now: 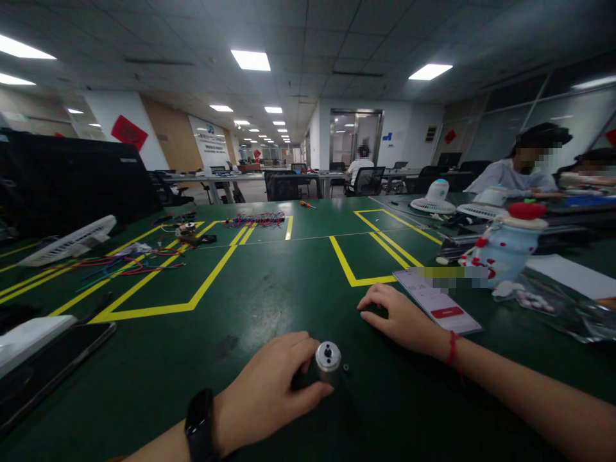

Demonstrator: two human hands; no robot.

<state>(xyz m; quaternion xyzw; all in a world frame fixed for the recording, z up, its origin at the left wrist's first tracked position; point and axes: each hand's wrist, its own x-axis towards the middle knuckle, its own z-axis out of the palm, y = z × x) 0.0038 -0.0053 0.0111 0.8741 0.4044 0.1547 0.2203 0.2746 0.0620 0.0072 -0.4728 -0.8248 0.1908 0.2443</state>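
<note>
A small silvery cylinder that looks like an electric motor (328, 357) stands upright on the green table (269, 282), its round end with a dark central shaft facing up. My left hand (279, 378), wearing a black wristband, has its thumb and fingers wrapped round the motor from the left. Just right of the motor lies a tiny dark ring-like part (345, 367). Farther right, my right hand (397, 316) rests on the table with fingers curved and thumb apart, and nothing shows in it. A phone (440, 305) with a lit screen lies right beside that hand.
Loose coloured wires (135, 263) and a bundle of wired parts (257, 220) lie at left and centre back. A dark phone (52, 369) is at near left. A blue cup (510, 247) and clear plastic bag (553, 301) stand right. A person (510, 167) sits beyond.
</note>
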